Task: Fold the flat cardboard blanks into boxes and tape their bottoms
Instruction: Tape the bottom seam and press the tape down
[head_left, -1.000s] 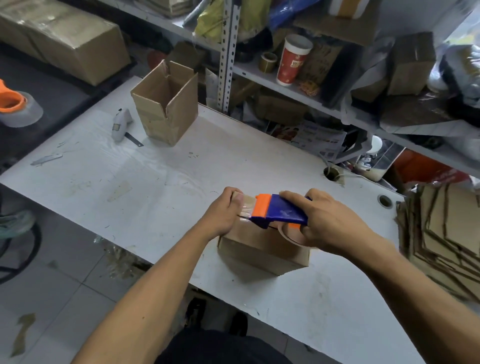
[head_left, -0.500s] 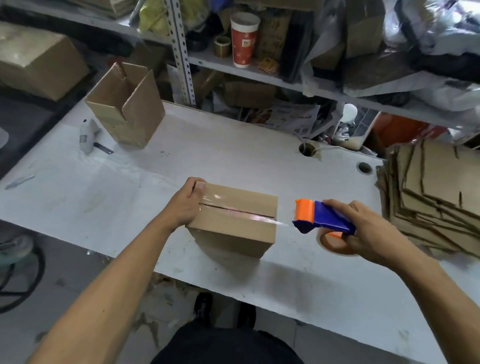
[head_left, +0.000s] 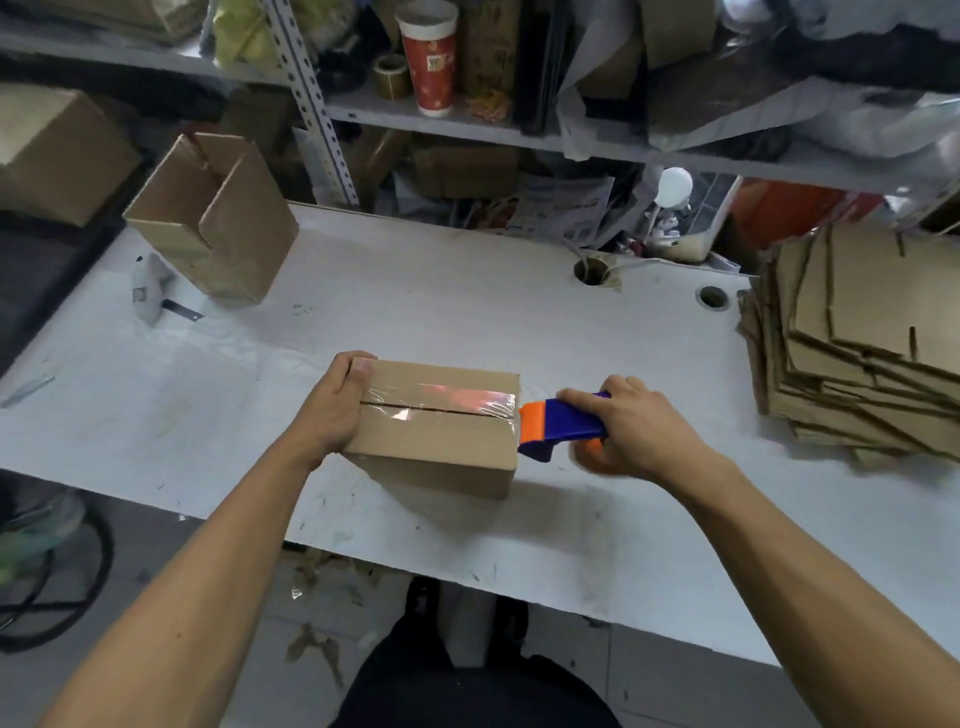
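Observation:
A small cardboard box (head_left: 441, 441) lies bottom-up near the front of the white table (head_left: 415, 312). A strip of clear tape (head_left: 441, 402) covers its centre seam. My left hand (head_left: 332, 405) grips the box's left end, thumb on top. My right hand (head_left: 628, 426) holds a blue and orange tape dispenser (head_left: 561, 421), whose orange end touches the box's right top edge. A stack of flat cardboard blanks (head_left: 862, 343) lies at the right of the table.
A folded box with open top flaps (head_left: 218, 223) stands at the back left, with a white utility knife (head_left: 148, 288) beside it. Two cable holes (head_left: 592, 270) pierce the table's back. Cluttered shelves (head_left: 467, 119) with a red paper cup (head_left: 428, 57) rise behind.
The dispenser ran rightward across the box, laying tape along the seam, went past the right end, and has now come back against the box's right edge. My left hand stayed on the left end.

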